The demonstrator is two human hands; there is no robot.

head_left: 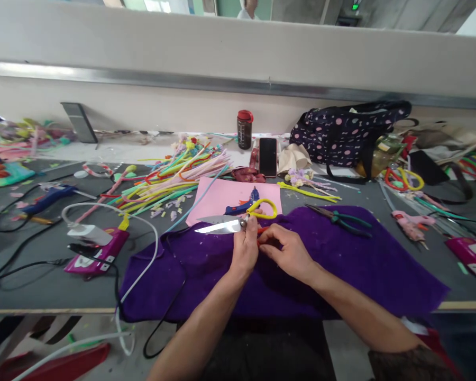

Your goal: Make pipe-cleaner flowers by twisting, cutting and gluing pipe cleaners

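A pair of scissors (222, 227) has a yellow handle loop (267, 207), and its blades point left, spread slightly apart. My left hand (246, 246) is closed around the scissors near the pivot. My right hand (287, 251) is closed too, its fingers pinched at a red piece that looks like the second handle loop, mostly hidden. Both hands are above a purple cloth (218, 286). Just beyond them, a blue glue gun (244, 203) lies on a pink sheet (206, 193).
Pliers (341, 218) lie on the cloth's right part. At left are a magenta power strip (103, 254) with cables and another blue glue gun (49, 200). Fuzzy craft stems (174, 177), a bottle (245, 129), a phone (267, 157) and a patterned bag (333, 135) are farther back.
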